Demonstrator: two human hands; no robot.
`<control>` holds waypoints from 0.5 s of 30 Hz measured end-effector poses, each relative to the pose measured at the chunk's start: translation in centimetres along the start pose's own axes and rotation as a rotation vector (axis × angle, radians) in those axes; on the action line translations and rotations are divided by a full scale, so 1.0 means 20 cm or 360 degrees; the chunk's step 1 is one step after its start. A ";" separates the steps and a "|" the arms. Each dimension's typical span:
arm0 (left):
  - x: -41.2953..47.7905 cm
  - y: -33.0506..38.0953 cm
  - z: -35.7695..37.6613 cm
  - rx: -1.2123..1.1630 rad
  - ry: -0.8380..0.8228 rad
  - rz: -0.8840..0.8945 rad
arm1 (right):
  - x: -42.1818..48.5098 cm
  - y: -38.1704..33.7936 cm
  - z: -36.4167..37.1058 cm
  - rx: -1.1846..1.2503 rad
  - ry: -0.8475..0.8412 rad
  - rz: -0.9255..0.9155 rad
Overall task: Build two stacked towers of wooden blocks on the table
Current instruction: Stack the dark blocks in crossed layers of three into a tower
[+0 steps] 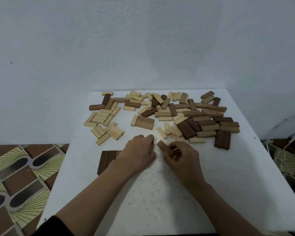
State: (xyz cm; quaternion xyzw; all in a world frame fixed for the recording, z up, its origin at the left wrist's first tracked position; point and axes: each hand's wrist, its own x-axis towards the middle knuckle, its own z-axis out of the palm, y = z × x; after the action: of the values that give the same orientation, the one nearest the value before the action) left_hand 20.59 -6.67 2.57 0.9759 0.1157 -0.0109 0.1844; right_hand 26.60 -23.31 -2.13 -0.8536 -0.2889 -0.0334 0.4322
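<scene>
Several loose wooden blocks (162, 113), pale and brown, lie scattered across the far half of the white table (160, 198). A flat row of dark brown blocks (106, 159) lies side by side at the near left, partly hidden under my left wrist. My left hand (140, 154) hovers over the row's right end with fingers curled; whether it holds anything is hidden. My right hand (180, 157) grips a mid-brown block (163, 147) that points up and to the left, just right of my left hand.
A pale wall stands behind the table. A patterned brown and green floor (19, 176) lies to the left. Cords and dark clutter (284, 154) sit off the table's right edge. The near half of the table shows only small dark specks.
</scene>
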 end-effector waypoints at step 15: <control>-0.15 -0.04 -0.11 -0.0250 0.0341 -0.0110 | 0.28 -0.08 -0.03 -0.0149 -0.0303 -0.0129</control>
State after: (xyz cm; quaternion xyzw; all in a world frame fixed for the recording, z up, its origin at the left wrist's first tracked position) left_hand 17.45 -5.79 4.53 0.9495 0.1688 0.0962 0.2463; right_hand 30.48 -20.41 1.19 -0.8598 -0.3610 0.0169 0.3607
